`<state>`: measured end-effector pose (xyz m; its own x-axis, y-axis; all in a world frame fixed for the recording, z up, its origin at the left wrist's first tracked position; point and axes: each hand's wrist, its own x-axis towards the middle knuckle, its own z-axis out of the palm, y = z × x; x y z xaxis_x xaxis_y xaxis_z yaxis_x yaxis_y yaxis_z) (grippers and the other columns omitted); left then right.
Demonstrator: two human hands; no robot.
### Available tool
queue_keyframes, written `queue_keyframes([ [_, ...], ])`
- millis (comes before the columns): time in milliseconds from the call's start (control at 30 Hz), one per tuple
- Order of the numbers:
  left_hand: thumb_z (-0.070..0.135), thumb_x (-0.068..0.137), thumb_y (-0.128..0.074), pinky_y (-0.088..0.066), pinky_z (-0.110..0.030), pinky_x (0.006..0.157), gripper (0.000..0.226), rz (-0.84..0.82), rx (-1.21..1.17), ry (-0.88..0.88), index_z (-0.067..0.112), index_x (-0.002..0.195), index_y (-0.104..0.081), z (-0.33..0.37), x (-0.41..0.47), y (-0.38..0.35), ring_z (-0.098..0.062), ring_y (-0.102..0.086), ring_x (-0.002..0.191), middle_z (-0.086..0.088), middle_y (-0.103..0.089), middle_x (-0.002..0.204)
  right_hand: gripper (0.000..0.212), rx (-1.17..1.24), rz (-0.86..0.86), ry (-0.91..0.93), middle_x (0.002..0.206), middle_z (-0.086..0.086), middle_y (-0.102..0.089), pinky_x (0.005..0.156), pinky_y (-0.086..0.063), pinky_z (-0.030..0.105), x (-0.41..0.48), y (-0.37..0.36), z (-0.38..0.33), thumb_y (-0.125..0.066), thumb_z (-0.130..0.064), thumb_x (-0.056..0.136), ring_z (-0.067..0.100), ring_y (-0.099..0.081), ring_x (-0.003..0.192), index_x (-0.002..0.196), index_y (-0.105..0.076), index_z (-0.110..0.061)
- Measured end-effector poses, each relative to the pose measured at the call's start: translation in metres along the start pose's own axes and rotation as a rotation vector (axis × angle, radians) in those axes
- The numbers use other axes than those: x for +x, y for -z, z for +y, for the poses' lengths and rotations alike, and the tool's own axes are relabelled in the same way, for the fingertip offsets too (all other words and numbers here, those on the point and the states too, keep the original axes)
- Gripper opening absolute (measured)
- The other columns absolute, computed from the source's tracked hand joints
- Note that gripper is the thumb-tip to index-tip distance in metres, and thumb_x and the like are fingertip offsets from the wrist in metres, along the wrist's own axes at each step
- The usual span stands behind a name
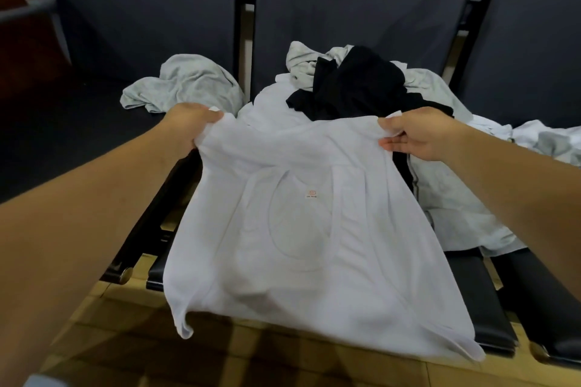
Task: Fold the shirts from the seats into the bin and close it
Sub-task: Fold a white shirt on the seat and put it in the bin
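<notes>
Over the dark seats, both hands grip the white shirt.

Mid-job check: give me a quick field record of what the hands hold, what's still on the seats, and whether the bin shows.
left hand: grips far left corner of the white cotton shirt
right hand: pinches its far right corner
white cotton shirt: spread, draped over front of middle dark padded seat
pile behind: crumpled black garment on pale clothes
left dark seat: one crumpled light grey shirt
bin: not in view
</notes>
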<state>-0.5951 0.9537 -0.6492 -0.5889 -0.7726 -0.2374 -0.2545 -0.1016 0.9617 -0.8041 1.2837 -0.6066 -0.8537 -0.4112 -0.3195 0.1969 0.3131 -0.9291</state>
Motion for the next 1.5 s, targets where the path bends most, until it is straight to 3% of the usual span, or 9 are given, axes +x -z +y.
queue_keyframes([
  [200,0.023,0.095,-0.063,-0.051,-0.036,0.082,0.03,0.198,0.675,-0.29,0.016,0.124,-0.065,0.019,-0.011,0.006,-0.026,-0.062,0.099,-0.005,-0.064,0.111,0.035,-0.104,0.136,0.115,0.115,0.02,-0.061,0.073,-0.063,0.035,-0.001,-0.005,-0.007,-0.063,-0.01,0.097,0.03,-0.074,0.079,0.128,-0.052,-0.001],
  [333,0.003,0.096,-0.058,-0.061,-0.028,0.073,0.035,0.098,0.223,-0.226,-0.005,0.13,-0.056,0.035,-0.011,0.004,-0.02,-0.07,0.086,-0.018,-0.066,0.11,0.009,-0.081,0.236,0.258,0.109,0.018,-0.063,0.084,-0.06,0.04,-0.002,-0.011,-0.02,-0.057,-0.016,0.1,0.031,-0.073,0.087,0.098,-0.052,-0.009],
  [433,0.006,0.097,-0.059,-0.061,-0.027,0.08,0.027,0.111,-0.045,-0.288,0.006,0.123,-0.06,0.05,-0.016,0.002,-0.018,-0.07,0.098,-0.01,-0.063,0.118,0.02,-0.067,0.286,0.382,0.102,0.012,-0.062,0.088,-0.059,0.04,-0.007,-0.012,-0.032,-0.054,-0.017,0.099,0.032,-0.071,0.098,0.081,-0.046,-0.017],
  [567,0.016,0.099,-0.061,-0.058,-0.022,0.088,0.008,0.132,-0.137,-0.35,0.014,0.106,-0.058,0.065,-0.033,0.002,-0.011,-0.069,0.104,-0.005,-0.061,0.118,0.02,-0.075,0.366,0.45,0.091,-0.004,-0.063,0.092,-0.058,0.038,-0.02,-0.004,-0.044,-0.055,-0.019,0.098,0.023,-0.069,0.102,0.079,-0.05,-0.02],
  [767,0.007,0.097,-0.062,-0.059,-0.028,0.09,0.006,-0.006,-0.194,-0.318,0.013,0.098,-0.059,0.06,-0.07,0.017,-0.023,-0.068,0.11,-0.013,-0.059,0.125,0.01,0.023,0.311,0.367,0.095,0.003,-0.068,0.076,-0.062,0.032,-0.055,0.013,-0.029,-0.056,-0.019,0.1,0.019,-0.074,0.085,0.092,-0.058,-0.014],
  [967,-0.005,0.095,-0.056,-0.059,-0.036,0.087,0.02,-0.228,-0.164,-0.191,0.01,0.081,-0.055,0.022,-0.125,0.054,-0.029,-0.072,0.098,-0.012,-0.066,0.094,0.018,0.085,0.104,0.322,0.085,0.009,-0.063,0.065,-0.053,0.032,-0.107,0.045,0.017,-0.06,-0.018,0.098,0.025,-0.072,0.071,0.081,-0.054,-0.016],
  [1167,-0.005,0.096,-0.053,-0.06,-0.031,0.081,0.014,-0.418,0.169,-0.005,0.004,0.086,-0.058,-0.031,-0.169,0.085,-0.023,-0.073,0.08,-0.019,-0.067,0.087,0.012,0.013,-0.054,0.062,0.08,0.013,-0.059,0.083,-0.056,0.044,-0.148,0.069,0.07,-0.066,-0.011,0.093,0.031,-0.069,0.077,0.093,-0.059,-0.001],
  [1367,0.009,0.092,-0.069,-0.057,-0.03,0.084,0.009,-0.453,0.595,-0.039,0.004,0.099,-0.067,-0.062,-0.197,0.083,-0.023,-0.073,0.092,-0.012,-0.076,0.093,0.015,-0.155,0.114,0.021,0.086,0.019,-0.06,0.047,-0.055,0.023,-0.167,0.056,0.113,-0.071,0.007,0.085,0.025,-0.06,0.072,0.075,-0.06,0.004],
  [1500,0.022,0.094,-0.068,-0.053,-0.028,0.077,0.008,-0.448,0.757,-0.122,0.017,0.1,-0.068,-0.062,-0.206,0.078,-0.021,-0.067,0.09,-0.006,-0.071,0.092,0.017,-0.283,0.14,0.026,0.092,0.015,-0.057,0.062,-0.057,0.032,-0.162,0.043,0.123,-0.063,0.015,0.083,0.024,-0.057,0.077,0.085,-0.06,-0.002],
])
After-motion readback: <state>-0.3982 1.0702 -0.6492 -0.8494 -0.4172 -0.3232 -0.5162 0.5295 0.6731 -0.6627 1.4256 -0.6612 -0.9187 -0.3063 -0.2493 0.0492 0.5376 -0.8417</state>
